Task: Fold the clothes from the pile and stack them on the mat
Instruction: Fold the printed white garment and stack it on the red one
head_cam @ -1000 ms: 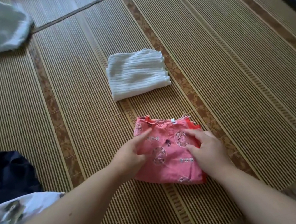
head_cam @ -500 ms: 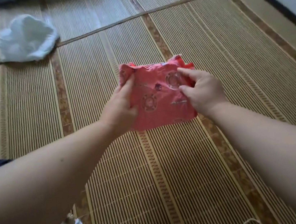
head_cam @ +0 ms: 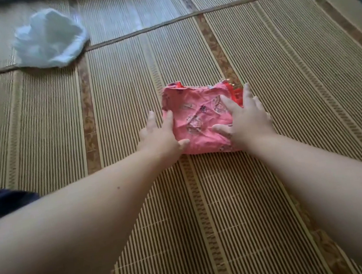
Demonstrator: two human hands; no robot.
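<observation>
fingers (head_cam: 226,104) spread flat, apparently pressing pink garment (head_cam: 198,120)

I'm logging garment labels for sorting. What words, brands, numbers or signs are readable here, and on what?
No text can be read outright.
pink folded garment: one small dark mark among pale round printed medallions, perhaps a character, too blurred to read.
white cloth, dark garment and mat: no lettering visible.
</observation>
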